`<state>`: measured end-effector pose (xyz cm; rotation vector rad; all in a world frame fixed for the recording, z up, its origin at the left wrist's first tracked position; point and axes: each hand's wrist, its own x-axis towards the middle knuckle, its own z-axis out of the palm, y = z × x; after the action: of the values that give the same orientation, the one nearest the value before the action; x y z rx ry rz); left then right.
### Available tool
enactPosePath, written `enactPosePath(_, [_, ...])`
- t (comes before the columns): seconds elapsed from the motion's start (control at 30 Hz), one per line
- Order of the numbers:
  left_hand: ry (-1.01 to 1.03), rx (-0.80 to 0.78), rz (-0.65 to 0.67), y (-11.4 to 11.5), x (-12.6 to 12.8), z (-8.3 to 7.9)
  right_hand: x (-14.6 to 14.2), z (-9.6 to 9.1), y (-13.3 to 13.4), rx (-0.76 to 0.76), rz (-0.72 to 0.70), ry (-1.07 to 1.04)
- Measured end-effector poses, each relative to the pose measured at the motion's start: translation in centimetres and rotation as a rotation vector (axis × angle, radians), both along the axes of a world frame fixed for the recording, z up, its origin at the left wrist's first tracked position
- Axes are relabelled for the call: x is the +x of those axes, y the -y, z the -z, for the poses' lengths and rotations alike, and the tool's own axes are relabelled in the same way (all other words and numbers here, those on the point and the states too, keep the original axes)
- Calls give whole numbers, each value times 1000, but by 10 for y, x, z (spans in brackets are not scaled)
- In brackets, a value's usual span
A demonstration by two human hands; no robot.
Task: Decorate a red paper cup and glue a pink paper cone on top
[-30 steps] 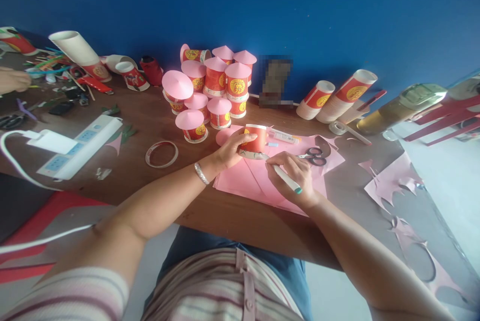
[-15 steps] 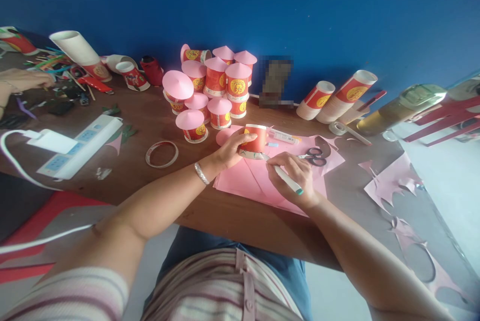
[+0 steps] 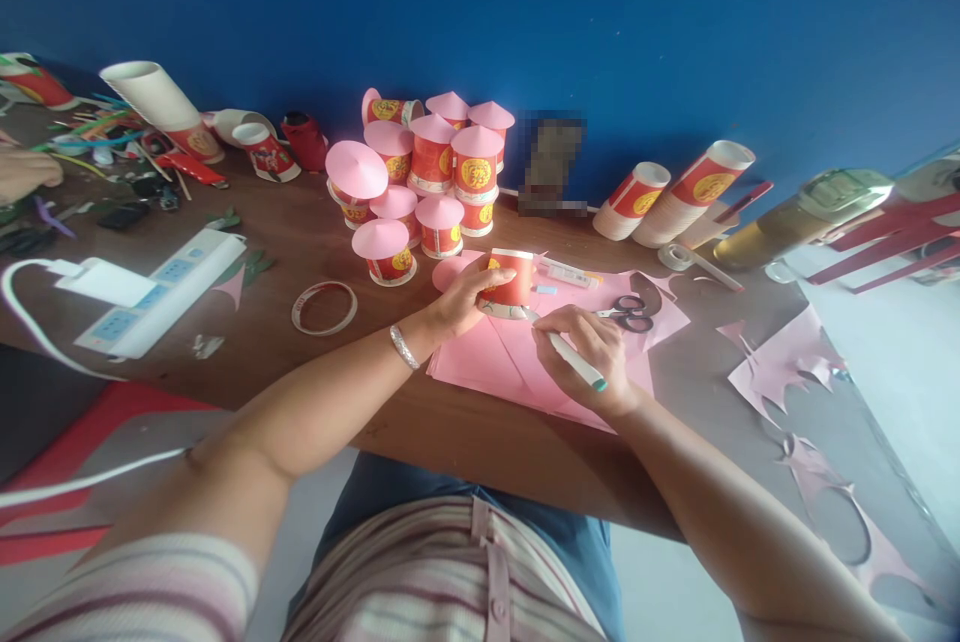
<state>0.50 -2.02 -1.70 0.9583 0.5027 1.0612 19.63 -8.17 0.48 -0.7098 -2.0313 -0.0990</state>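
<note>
My left hand (image 3: pixel 466 300) is wrapped round a red paper cup (image 3: pixel 516 274) with a yellow emblem, its thumb across the front. Green marks show on the cup's white lower rim. In my right hand (image 3: pixel 589 352) is a white marker pen (image 3: pixel 576 360) with a green end, its tip at or very close to that rim. Under both hands lie pink paper sheets (image 3: pixel 480 372). Black-handled scissors (image 3: pixel 631 313) rest on the paper beside my right hand. Behind the held cup are a white tube (image 3: pixel 568 272) and a small pale blue piece (image 3: pixel 546 289).
Several red cups with pink cone tops (image 3: pixel 379 242) stand behind my left hand. A tape roll (image 3: pixel 324 308) and a power strip (image 3: pixel 161 294) lie to the left. Stacked cups (image 3: pixel 694 192), a gold flask (image 3: pixel 802 217) and paper scraps (image 3: pixel 780 367) are rightward. Another person's hand (image 3: pixel 26 172) is at far left.
The other person's hand at the far left has drawn back toward the left edge. My hands, the cup and the marker pen look almost unmoved.
</note>
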Motion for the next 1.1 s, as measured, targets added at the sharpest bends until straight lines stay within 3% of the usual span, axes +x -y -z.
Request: enactPosePath(1.1, [-37, 3, -13, -5, -3, 8, 2, 3, -2, -6, 2, -12])
